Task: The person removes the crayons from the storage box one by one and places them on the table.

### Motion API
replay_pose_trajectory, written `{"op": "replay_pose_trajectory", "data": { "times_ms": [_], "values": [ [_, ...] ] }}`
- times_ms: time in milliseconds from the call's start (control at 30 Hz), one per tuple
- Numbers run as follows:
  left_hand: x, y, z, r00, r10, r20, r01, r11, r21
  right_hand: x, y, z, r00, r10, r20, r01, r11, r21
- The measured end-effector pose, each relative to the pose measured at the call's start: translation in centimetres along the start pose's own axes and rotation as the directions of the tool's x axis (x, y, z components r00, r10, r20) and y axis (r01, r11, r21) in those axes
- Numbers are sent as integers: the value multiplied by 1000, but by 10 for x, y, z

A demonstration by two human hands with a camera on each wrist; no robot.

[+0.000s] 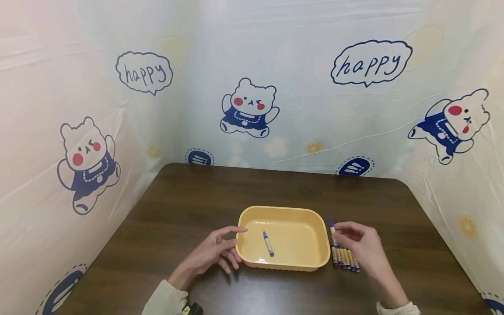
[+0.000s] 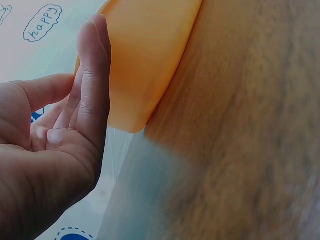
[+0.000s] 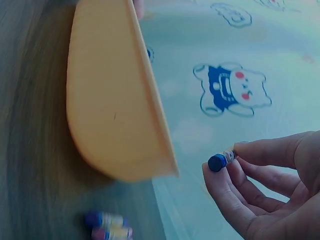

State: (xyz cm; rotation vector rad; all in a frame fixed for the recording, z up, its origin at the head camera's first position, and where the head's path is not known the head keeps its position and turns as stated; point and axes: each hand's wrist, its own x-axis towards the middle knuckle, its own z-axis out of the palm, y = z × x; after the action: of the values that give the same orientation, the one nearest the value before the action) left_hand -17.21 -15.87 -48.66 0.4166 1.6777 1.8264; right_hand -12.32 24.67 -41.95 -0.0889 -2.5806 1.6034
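Note:
A yellow plastic tray (image 1: 319, 232) sits on the dark wooden table (image 1: 189, 197), with one blue crayon (image 1: 268, 243) lying inside it. My left hand (image 1: 214, 251) rests against the tray's left wall (image 2: 145, 60), fingers (image 2: 92, 80) straight along it. My right hand (image 1: 360, 247) is just right of the tray and pinches a blue-tipped crayon (image 1: 332, 228) (image 3: 220, 160) between thumb and fingers. Below that hand lies a row of several crayons (image 1: 345, 259) (image 3: 107, 226) on the table. The tray's outer wall (image 3: 105, 110) fills the right wrist view.
Cartoon-bear plastic sheeting (image 1: 252, 87) walls in the table at the back and both sides. The table's back half and left side show bare wood. A sleeve cuff (image 1: 165, 299) shows at the front edge.

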Motion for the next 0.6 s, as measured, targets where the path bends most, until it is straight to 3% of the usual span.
{"op": "replay_pose_trajectory", "data": {
  "times_ms": [300,600],
  "values": [
    [1,1,-1,1000,-10,-18,10,1000,15,-6,27,-27,998,29,-57,-40,980,-196],
    [1,1,-1,1000,-10,-16,10,1000,13,-13,49,-43,992,111,-62,-124,955,-268]
  ]
}}
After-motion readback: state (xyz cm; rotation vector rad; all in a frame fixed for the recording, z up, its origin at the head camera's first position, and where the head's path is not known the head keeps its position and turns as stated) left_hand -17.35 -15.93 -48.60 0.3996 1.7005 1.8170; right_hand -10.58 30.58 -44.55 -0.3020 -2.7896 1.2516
